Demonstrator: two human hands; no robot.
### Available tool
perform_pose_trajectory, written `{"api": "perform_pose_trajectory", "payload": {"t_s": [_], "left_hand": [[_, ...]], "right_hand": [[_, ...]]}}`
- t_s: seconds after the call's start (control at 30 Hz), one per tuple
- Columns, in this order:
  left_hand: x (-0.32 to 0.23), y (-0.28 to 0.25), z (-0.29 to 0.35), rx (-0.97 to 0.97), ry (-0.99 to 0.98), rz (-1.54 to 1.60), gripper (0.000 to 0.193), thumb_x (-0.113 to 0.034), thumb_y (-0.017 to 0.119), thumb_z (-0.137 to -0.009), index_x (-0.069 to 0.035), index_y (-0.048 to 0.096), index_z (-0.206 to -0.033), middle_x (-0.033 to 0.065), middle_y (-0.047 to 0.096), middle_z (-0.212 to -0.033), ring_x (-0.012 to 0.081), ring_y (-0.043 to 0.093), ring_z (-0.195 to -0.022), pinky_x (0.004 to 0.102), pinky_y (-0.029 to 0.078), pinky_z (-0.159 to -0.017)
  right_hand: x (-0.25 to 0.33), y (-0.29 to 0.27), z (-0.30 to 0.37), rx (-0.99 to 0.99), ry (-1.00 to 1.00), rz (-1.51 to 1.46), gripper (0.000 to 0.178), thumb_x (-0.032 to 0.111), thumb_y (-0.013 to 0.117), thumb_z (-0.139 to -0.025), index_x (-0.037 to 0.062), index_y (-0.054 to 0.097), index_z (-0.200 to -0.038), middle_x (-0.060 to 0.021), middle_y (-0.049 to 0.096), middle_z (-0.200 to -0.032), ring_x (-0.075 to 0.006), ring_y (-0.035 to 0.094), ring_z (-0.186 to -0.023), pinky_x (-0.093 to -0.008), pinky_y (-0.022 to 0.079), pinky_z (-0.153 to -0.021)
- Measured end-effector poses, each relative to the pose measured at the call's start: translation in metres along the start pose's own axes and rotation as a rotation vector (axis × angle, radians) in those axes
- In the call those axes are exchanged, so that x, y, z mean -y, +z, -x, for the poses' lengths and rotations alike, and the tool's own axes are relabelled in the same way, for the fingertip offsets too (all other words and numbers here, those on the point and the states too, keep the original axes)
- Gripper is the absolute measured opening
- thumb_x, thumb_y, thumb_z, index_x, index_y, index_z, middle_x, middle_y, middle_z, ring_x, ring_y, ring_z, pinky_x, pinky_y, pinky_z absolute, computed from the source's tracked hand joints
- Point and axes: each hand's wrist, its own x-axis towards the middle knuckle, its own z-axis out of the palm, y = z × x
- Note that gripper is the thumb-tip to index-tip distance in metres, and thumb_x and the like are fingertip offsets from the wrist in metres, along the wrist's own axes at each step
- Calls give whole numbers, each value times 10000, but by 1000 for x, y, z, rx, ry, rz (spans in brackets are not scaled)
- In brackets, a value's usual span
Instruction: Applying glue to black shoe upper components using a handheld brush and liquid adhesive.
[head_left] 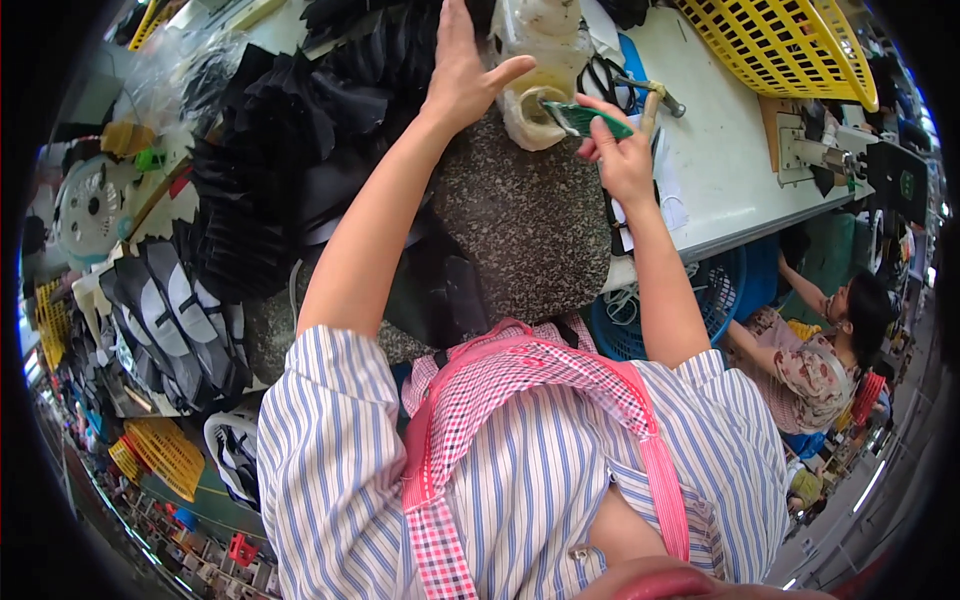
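Note:
My right hand (622,165) is closed around a green-handled brush (604,124). The brush's tip reaches into the mouth of a pale, smeared plastic container (532,75), which looks coated with dried glue. To the left of that container, my left hand (462,75) is stretched out with its thumb apart and nothing in it. Beneath and beside the left hand lie many thin black pieces (300,110), fanned in overlapping rows; I cannot tell their material. Between my forearms is a speckled stone slab (525,225), with a dark piece (440,285) at its near left part.
A hammer (668,98) and black-handled scissors (603,82) lie just beyond my right hand. A yellow basket (780,45) stands far right, a blue basket (610,335) below the table edge. Grey-and-black pieces (170,310) are stacked left. A co-worker (810,350) sits at right.

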Motion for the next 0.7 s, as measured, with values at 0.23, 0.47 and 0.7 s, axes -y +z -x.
{"api": "perform_pose_trajectory", "payload": {"t_s": [0.23,0.47,0.7], "left_hand": [[-150,-130,110,-26,-1059,-17,233,-79,536,-801,12,531,-1016,67,589,-904,100,552,-825,205,424,-735],[-195,-117,170,-461,-1636,441,332,-254,539,-813,-19,505,-1045,71,580,-912,101,548,-792,190,403,-654],[-164,-62,202,190,-1044,-582,607,-286,698,-633,50,459,-1079,119,560,-817,260,540,-737,343,424,-711]], "right_hand": [[-31,3,-27,-96,-214,403,180,150,529,-781,128,592,-948,-76,584,-684,-148,568,-578,-253,422,-521],[-35,-20,-66,77,-112,418,179,221,531,-780,121,633,-889,-4,563,-566,-67,488,-510,-256,379,-467],[-57,8,-40,-69,-475,521,183,152,529,-795,87,588,-955,-62,607,-790,-95,538,-719,-225,420,-667]]}}
